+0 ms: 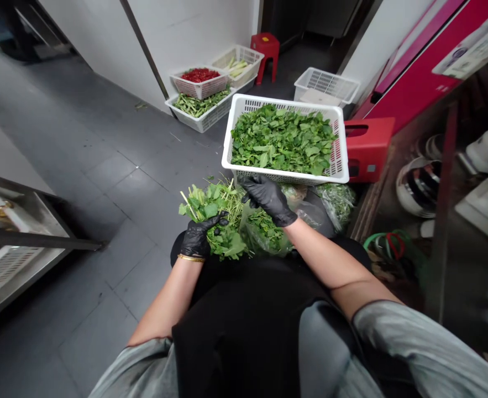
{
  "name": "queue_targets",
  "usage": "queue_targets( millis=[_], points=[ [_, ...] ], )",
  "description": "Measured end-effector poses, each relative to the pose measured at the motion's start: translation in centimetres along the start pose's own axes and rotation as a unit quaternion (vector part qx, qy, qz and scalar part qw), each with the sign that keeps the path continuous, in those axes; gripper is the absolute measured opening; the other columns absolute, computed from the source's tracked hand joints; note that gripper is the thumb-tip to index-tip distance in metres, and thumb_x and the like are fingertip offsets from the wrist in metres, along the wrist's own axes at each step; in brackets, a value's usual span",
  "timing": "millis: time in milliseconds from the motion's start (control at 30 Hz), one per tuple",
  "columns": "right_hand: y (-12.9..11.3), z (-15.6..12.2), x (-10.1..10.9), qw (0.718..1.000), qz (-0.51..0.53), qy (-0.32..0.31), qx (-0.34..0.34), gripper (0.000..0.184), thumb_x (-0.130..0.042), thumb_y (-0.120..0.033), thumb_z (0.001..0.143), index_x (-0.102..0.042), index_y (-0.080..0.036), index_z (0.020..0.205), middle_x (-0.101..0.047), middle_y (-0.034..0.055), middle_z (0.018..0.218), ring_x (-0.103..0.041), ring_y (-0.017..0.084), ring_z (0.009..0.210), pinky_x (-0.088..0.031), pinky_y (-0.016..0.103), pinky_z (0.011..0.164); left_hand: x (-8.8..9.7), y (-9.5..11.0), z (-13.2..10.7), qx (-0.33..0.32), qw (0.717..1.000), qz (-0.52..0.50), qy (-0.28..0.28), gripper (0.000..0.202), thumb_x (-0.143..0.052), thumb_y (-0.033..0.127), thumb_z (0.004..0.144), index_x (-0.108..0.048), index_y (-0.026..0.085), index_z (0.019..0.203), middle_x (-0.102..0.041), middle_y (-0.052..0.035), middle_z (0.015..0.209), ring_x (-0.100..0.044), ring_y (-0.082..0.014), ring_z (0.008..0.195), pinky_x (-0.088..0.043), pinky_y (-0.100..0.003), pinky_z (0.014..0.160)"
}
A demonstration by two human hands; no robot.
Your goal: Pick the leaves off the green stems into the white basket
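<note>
My left hand (200, 236), in a black glove, is closed around a bunch of leafy green stems (214, 213) held above my lap. My right hand (268, 198), also gloved in black, reaches forward with fingers curled at the near rim of a white plastic basket (286, 176) full of picked green leaves (283, 139); what its fingers pinch is hidden. Clear plastic bags of more greens (264, 232) lie under both hands, against my black apron.
White baskets with red chillies (200, 76), green beans (196, 104) and pale stalks (237, 67) stand by the far wall. An empty white basket (325, 85), red stools (368, 148) and a pink cabinet are on the right. A steel shelf (24, 243) is at left.
</note>
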State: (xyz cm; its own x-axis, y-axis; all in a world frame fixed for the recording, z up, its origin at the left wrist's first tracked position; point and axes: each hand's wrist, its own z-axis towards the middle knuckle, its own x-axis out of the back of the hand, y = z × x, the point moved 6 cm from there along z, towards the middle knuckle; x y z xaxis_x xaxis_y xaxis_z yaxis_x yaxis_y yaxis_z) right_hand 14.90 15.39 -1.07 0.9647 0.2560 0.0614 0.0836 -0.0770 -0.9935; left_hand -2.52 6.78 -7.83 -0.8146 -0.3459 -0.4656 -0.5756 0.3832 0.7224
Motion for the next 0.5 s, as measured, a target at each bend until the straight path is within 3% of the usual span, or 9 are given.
queue_targets(
  millis=[67, 133, 200, 300, 400, 500],
  points=[
    [-0.9, -0.6, -0.2, 0.996, -0.067, 0.021, 0.053, 0.048, -0.083, -0.053, 0.075, -0.072, -0.024, 0.111, -0.078, 0.0065, 0.109, -0.073, 0.024, 0.087, -0.055, 0.030, 0.065, 0.2, 0.2, 0.2, -0.053, 0.998, 0.019, 0.022, 0.038, -0.097, 0.021, 0.051, -0.081, 0.011, 0.084, -0.080, -0.0079, 0.076, -0.074, -0.0207, 0.062, -0.058, -0.026, 0.051],
    [-0.8, -0.8, -1.4, 0.988, -0.126, -0.024, 0.084, 0.042, -0.086, -0.046, 0.071, -0.073, -0.025, 0.105, -0.077, 0.0051, 0.110, -0.072, 0.027, 0.101, -0.055, 0.032, 0.076, -0.1, 0.2, 0.1, -0.107, 0.993, 0.043, 0.021, 0.044, -0.100, 0.021, 0.045, -0.081, 0.014, 0.084, -0.080, -0.0064, 0.077, -0.077, -0.0261, 0.072, -0.062, -0.030, 0.059],
    [0.1, -0.6, -2.6, 0.984, -0.139, -0.076, 0.082, 0.027, -0.084, -0.045, 0.074, -0.070, -0.023, 0.082, -0.076, 0.0030, 0.087, -0.071, 0.024, 0.091, -0.052, 0.030, 0.074, -0.5, 0.3, -0.1, -0.141, 0.988, 0.056, 0.015, 0.050, -0.101, 0.021, 0.044, -0.080, 0.016, 0.089, -0.080, -0.0054, 0.080, -0.078, -0.0305, 0.086, -0.064, -0.035, 0.070],
    [1.3, -0.1, -3.1, 0.988, -0.108, -0.093, 0.061, 0.039, -0.075, -0.048, 0.082, -0.054, -0.022, 0.062, -0.061, -0.0016, 0.060, -0.061, 0.016, 0.065, -0.045, 0.027, 0.063, -0.8, 0.3, -0.7, -0.143, 0.989, 0.023, 0.018, 0.053, -0.100, 0.024, 0.049, -0.080, 0.018, 0.097, -0.081, -0.0053, 0.087, -0.077, -0.0327, 0.099, -0.064, -0.039, 0.082],
    [1.2, -0.2, -2.8, 0.987, -0.113, -0.072, 0.087, 0.039, -0.070, -0.048, 0.086, -0.052, -0.022, 0.064, -0.058, -0.0028, 0.060, -0.055, 0.014, 0.061, -0.042, 0.026, 0.062, -1.3, 0.5, -1.1, -0.125, 0.992, -0.019, 0.015, 0.052, -0.100, 0.021, 0.046, -0.079, 0.020, 0.093, -0.081, -0.0040, 0.086, -0.077, -0.0325, 0.100, -0.064, -0.039, 0.086],
    [0.7, -0.5, -2.7, 0.977, -0.157, -0.050, 0.138, 0.031, -0.067, -0.039, 0.089, -0.054, -0.021, 0.067, -0.061, -0.0013, 0.066, -0.056, 0.014, 0.065, -0.041, 0.026, 0.064, -1.8, 0.4, -1.0, -0.101, 0.994, -0.052, 0.009, 0.052, -0.101, 0.020, 0.044, -0.078, 0.020, 0.090, -0.080, -0.0023, 0.079, -0.078, -0.0325, 0.095, -0.064, -0.040, 0.085]
  ],
)
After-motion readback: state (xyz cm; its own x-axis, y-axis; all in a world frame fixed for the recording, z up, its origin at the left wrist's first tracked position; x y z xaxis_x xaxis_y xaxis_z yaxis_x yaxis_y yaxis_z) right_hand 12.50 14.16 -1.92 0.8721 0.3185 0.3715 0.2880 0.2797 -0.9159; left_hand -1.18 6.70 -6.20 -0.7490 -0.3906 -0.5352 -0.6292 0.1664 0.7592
